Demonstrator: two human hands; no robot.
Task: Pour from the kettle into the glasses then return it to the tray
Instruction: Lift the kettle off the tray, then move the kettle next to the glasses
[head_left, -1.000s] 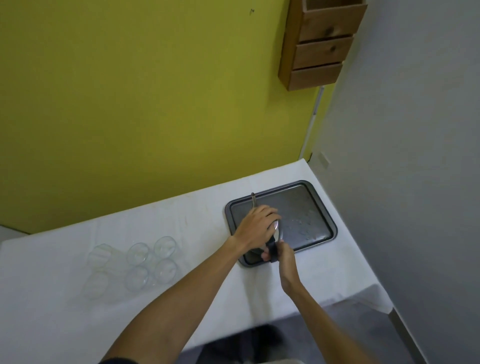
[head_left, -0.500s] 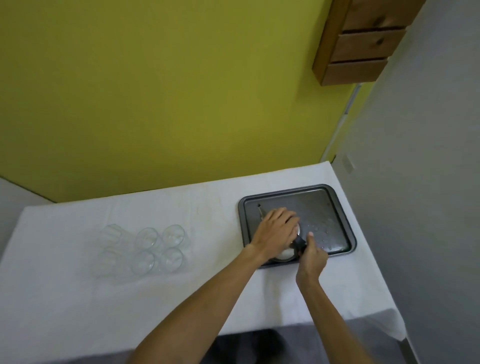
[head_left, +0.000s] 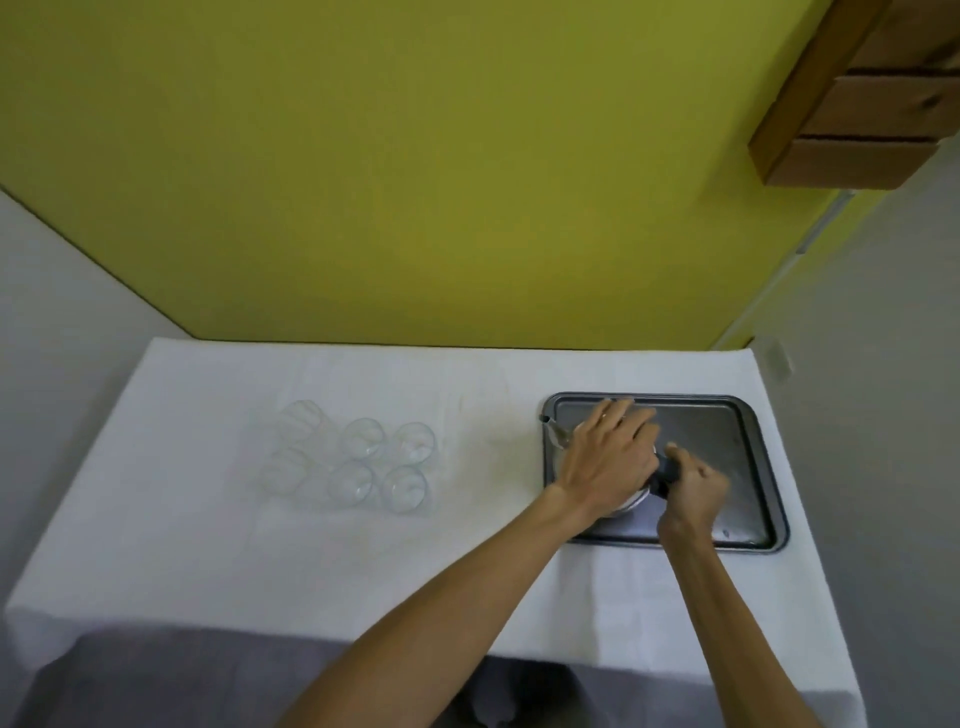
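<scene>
A small metal kettle (head_left: 631, 504) with a black handle stands on the left part of a dark baking tray (head_left: 727, 441), its thin spout pointing left. My left hand (head_left: 608, 460) lies flat over the kettle's lid and hides most of its body. My right hand (head_left: 693, 488) is closed around the black handle on the kettle's right side. Several clear glasses (head_left: 363, 462) stand in two rows on the white tablecloth, well to the left of the tray, and they look empty.
The table (head_left: 467, 571) is covered by a white cloth and stands against a yellow-green wall. A grey wall runs along the right side. A wooden drawer unit (head_left: 857, 114) hangs high at the upper right. The table's front edge drops off near me.
The view has swung left and downward, so the table appears squarer. Both hands stay on the kettle on the tray; my right hand has closed more fully around the handle.
</scene>
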